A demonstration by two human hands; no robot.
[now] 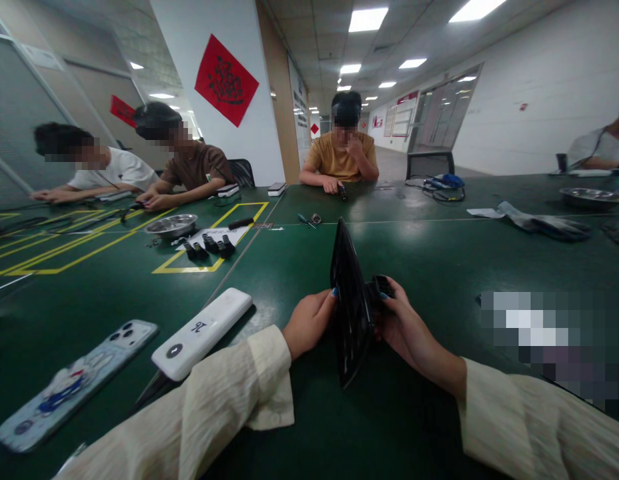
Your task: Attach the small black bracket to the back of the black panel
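Above the green desk (279, 261), the left fingers (325, 308) grip a black panel (350, 317), the right fingers (398, 300) a black fitting (377, 289) against it, whether fastened unclear.

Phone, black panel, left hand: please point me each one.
Phone (100, 371), head view, back of its case.
Black panel (350, 313), head view, middle of its face.
Left hand (306, 325), head view, back of hand.

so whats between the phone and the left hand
In the head view, a white device, probably a power bank, lies between the phone and the left hand, with the cream cuff nearer the hand.
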